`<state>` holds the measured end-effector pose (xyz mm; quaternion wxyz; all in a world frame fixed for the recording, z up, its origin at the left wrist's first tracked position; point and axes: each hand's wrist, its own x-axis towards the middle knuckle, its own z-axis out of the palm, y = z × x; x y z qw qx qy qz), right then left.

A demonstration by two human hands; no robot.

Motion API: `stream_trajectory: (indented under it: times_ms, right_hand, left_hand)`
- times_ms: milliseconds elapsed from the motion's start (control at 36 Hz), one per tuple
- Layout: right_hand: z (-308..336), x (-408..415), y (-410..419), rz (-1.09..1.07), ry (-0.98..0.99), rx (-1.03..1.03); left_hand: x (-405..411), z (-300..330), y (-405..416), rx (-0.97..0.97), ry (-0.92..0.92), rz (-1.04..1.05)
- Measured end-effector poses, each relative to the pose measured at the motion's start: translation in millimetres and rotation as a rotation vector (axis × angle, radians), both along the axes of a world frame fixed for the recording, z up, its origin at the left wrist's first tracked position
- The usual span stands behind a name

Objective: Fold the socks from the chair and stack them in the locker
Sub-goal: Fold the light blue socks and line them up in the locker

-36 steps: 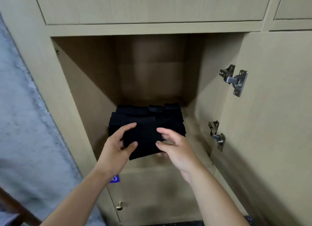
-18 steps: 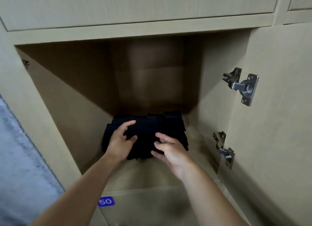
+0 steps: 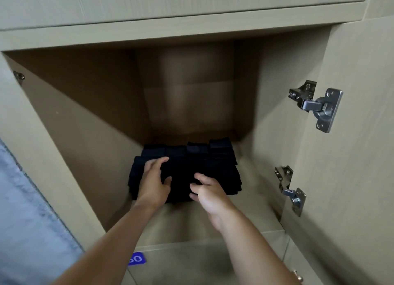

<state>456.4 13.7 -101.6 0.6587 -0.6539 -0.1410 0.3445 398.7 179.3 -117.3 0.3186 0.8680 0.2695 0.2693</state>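
Resting flat atop the socks [image 3: 213, 169], both hands, fingers relaxed; stack's long axis runs left-right.

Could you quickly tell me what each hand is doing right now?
Left hand: open, resting on the socks.
Right hand: open, fingertips touching the socks.

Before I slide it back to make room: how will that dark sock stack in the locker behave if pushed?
The sock stack is soft folded fabric, so it would probably squash and shear rather than slide as one block. Its layers already sit stepped at the right edge, so upper socks may shift first. Both the left hand and right hand rest on it, which suggests it needs steadying.
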Motion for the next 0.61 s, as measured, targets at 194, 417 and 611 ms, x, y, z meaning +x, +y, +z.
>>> stream_trajectory:
  times_ms: [194,417,611]
  right_hand:
    - [-7,1,4,-0.014,-0.115,-0.081]
    - [-12,0,1,0.020,-0.151,-0.112]
    - [0,-6,-6,0.007,-0.231,-0.089]
  left_hand:
    - [3,-13,-6,0.218,0.133,-0.149]
    - [5,-33,-4,0.122,0.169,-0.151]
    - [-14,-19,-8,0.068,0.069,-0.163]
